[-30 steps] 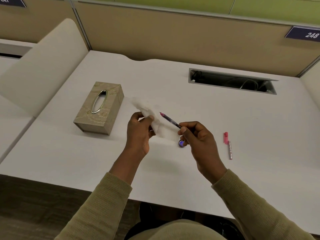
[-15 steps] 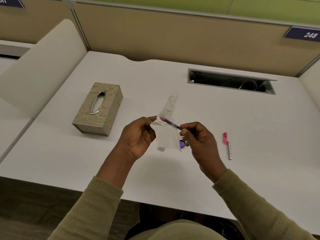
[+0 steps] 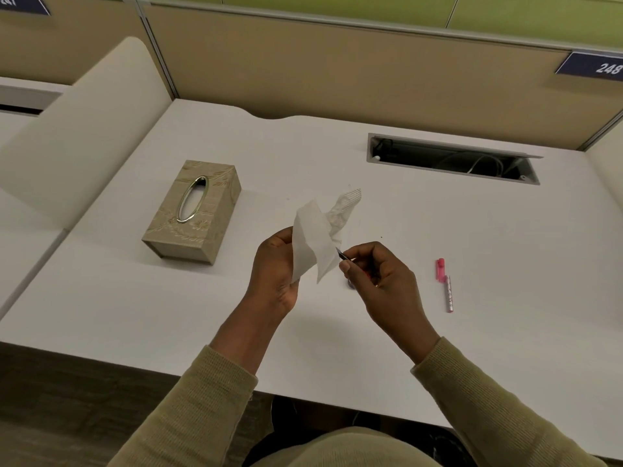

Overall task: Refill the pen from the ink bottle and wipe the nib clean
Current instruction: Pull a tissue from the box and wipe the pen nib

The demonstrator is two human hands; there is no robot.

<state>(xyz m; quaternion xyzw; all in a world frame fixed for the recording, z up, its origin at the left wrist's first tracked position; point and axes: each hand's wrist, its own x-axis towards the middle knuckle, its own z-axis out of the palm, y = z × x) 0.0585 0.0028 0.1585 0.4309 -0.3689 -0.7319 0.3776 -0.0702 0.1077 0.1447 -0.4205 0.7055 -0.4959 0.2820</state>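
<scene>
My left hand (image 3: 274,267) holds a white tissue (image 3: 313,241) upright above the desk. My right hand (image 3: 377,274) grips the pen (image 3: 342,255), whose front end is tucked into the tissue's right edge; most of the pen is hidden by my fingers and the paper. A small dark purple thing, perhaps the ink bottle (image 3: 350,284), peeks out on the desk just below my right hand. The pink pen cap (image 3: 445,283) with its silver clip lies on the desk to the right.
A beige tissue box (image 3: 194,214) stands at the left on the white desk (image 3: 438,332). An open cable slot (image 3: 451,160) sits at the back right. Partition walls close off the back and left side.
The tissue has been lifted and folded over the pen's front end, which was visible before. My right hand has drawn the pen closer in and lower.
</scene>
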